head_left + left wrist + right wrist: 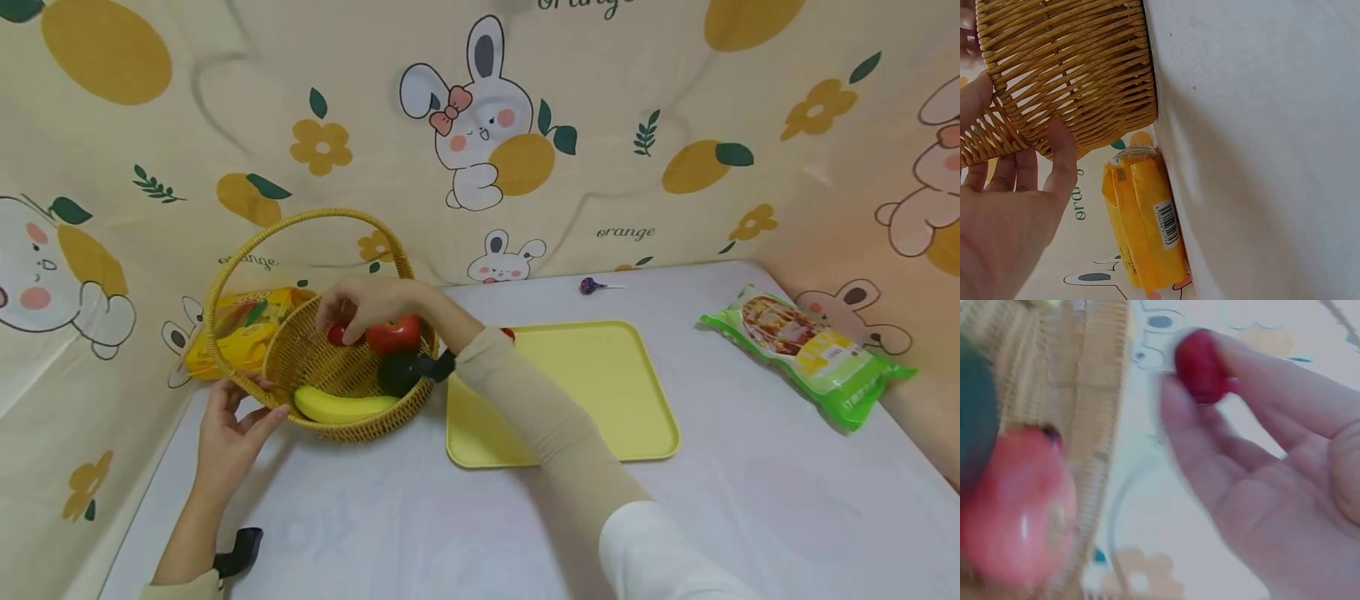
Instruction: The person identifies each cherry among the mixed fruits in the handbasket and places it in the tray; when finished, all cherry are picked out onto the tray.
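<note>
A wicker basket (382,427) with a tall hoop handle stands on the left of the table. My left hand (228,437) grips its rim near the handle's base, thumb on one side of the weave and fingers on the other. Above the basket's opening, my right hand (378,304) pinches a small dark-red round fruit (1199,365) between thumb and fingertips; its exact kind is unclear. Inside the basket lie a banana (341,407), a larger red fruit (393,335) and a dark green fruit (397,373), partly hidden by the wrist strap.
A yellow tray (600,392) lies right of the basket, partly under my right forearm, with a small red thing (509,333) at its far edge. Behind the basket is a yellow packet (1144,225). A lollipop (591,286) and a green bag (813,354) lie farther right.
</note>
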### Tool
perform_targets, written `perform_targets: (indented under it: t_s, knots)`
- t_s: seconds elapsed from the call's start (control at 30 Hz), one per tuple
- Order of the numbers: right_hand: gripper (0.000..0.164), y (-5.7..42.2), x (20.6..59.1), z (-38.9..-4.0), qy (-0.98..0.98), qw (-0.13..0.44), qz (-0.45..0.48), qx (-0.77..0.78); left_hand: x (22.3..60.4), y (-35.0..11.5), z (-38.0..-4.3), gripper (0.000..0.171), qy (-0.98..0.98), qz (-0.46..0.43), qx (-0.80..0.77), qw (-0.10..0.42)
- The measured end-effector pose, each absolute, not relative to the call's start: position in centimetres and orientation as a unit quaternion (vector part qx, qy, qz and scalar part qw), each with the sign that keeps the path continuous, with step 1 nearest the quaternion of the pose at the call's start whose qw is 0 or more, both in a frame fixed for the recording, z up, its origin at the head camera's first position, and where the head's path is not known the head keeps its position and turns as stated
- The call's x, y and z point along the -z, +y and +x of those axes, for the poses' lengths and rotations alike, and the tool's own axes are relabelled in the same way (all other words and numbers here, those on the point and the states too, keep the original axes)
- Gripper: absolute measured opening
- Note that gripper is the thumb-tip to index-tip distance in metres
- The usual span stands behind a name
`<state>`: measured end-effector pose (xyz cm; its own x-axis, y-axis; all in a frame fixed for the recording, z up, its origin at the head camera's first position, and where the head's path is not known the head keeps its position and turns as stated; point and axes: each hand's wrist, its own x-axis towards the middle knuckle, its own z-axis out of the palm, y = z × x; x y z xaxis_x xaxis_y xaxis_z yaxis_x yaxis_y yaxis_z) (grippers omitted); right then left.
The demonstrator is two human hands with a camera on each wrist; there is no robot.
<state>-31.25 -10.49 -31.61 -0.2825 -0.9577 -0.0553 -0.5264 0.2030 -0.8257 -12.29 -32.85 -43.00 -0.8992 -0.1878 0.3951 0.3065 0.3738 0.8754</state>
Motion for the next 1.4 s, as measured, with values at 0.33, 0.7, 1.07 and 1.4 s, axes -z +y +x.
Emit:
perform_targets:
  t_s: [0.33,0.7,1.07,1.4]
  knots:
    - [0.03,4.0,34.4,-33.3,0.734,0.187,-0.394,0.521,42.9,-32.8,-12.3,0.062,-0.792,-0.037,0.565,0.228]
    - [0.029,13.1,41.0,-32.3,0.809,0.146,-0.264,0.504,42.8,-32.6,-12.2,0.061,-0.791,-0.035,0.571,0.217]
    - [0.026,13.7,42.7,-32.3,0.849,0.128,-0.275,0.433,42.9,-32.7,-12.2,0.062,-0.787,-0.038,0.573,0.226]
    - [0.023,13.5,42.9,-31.9,0.873,0.106,-0.287,0.38,42.9,-32.6,-12.2,0.063,-0.782,-0.045,0.58,0.224]
